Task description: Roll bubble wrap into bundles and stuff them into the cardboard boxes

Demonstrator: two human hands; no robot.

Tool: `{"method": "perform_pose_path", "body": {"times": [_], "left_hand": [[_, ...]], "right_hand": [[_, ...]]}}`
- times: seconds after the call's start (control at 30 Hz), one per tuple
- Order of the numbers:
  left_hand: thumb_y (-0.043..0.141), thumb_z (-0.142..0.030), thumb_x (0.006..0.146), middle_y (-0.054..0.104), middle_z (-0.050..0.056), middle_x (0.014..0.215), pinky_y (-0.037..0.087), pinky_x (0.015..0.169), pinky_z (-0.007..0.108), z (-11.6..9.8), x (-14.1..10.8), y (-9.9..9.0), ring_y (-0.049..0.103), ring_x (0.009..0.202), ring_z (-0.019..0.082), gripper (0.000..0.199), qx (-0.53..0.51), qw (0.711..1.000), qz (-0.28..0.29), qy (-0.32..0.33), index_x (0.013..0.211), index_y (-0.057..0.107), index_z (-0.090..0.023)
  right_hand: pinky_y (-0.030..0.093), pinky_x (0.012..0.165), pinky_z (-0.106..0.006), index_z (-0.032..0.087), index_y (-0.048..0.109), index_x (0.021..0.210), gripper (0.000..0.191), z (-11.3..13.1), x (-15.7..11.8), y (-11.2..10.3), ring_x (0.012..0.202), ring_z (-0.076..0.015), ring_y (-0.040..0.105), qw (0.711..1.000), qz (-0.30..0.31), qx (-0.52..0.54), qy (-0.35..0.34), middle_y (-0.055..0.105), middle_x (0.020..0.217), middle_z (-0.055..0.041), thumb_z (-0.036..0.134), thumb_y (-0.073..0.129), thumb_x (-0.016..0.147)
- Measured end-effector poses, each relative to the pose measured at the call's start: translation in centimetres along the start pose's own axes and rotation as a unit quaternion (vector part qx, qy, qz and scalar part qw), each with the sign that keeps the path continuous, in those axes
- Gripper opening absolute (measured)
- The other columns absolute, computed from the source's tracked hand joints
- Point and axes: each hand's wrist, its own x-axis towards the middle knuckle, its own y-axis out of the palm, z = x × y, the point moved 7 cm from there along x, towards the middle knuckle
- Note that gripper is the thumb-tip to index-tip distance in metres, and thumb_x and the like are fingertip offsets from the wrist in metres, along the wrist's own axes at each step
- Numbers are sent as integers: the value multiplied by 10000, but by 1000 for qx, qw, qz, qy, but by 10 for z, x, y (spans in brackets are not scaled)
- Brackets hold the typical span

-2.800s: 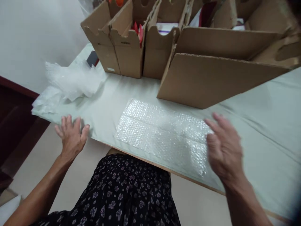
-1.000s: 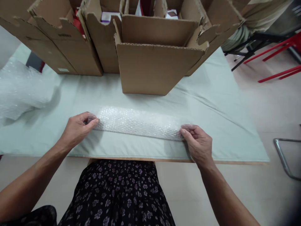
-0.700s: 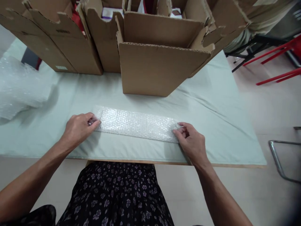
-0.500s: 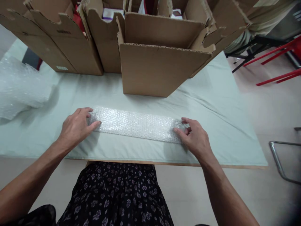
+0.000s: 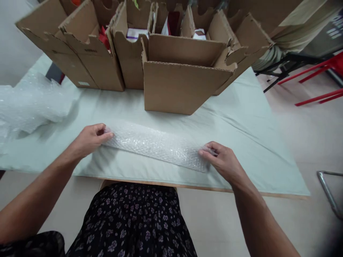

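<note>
A puffy heap of clear bubble wrap sits left of the big open brown cardboard box, my landmark. It is light, so a bumped arm could push it. In front and to the left of the box, the left hand has its grip pinched on one end of a long, flat strip of clear bubble wrap. The strip lies in front of the box, low at the pale green tabletop. It looks springy, so it could pop open or bend if let go. Front-right of the box, the right hand pinches the other end; uneven pulling could twist it.
</note>
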Motion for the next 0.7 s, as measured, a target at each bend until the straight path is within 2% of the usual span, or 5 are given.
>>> {"method": "perform_pose_path", "body": {"times": [0.1,0.23,0.33,0.53,0.7], "left_hand": [[610,-422,756,582,-32,733,390,680,253,-4,13,-23,502,716,130,244,-43,999,-18,10,784,599,-179],[563,-291,782,662,1,790,416,706,273,-34,56,-53,555,733,153,201,96,991,-60,73,861,684,-151],[571,-212,760,745,40,904,448,810,291,-61,98,-60,645,884,207,232,154,977,-87,118,908,740,-156],[624,-164,785,783,80,1002,482,851,325,-78,155,-22,686,997,270,292,233,955,-76,164,1030,782,-179],[627,-186,842,749,111,1135,492,929,378,-59,163,-1,652,1116,312,373,220,959,-109,143,1201,731,-187]], "right_hand": [[452,570,-282,207,651,866,283,17,-26,22,614,-151,566,993,73,94,3,637,714,2,471,727,802],[484,534,-281,218,618,1199,401,46,-56,83,590,-152,585,961,183,207,15,655,739,19,398,697,849],[540,604,-333,212,488,1446,586,67,-62,124,652,-184,632,960,193,200,-16,693,812,-10,331,634,891],[510,649,-350,162,238,1655,785,85,-53,151,653,-200,620,986,125,86,-69,667,760,-8,309,546,948],[499,635,-308,221,524,1537,590,83,-48,153,631,-160,591,978,178,92,-59,657,743,-1,312,545,955]]}}
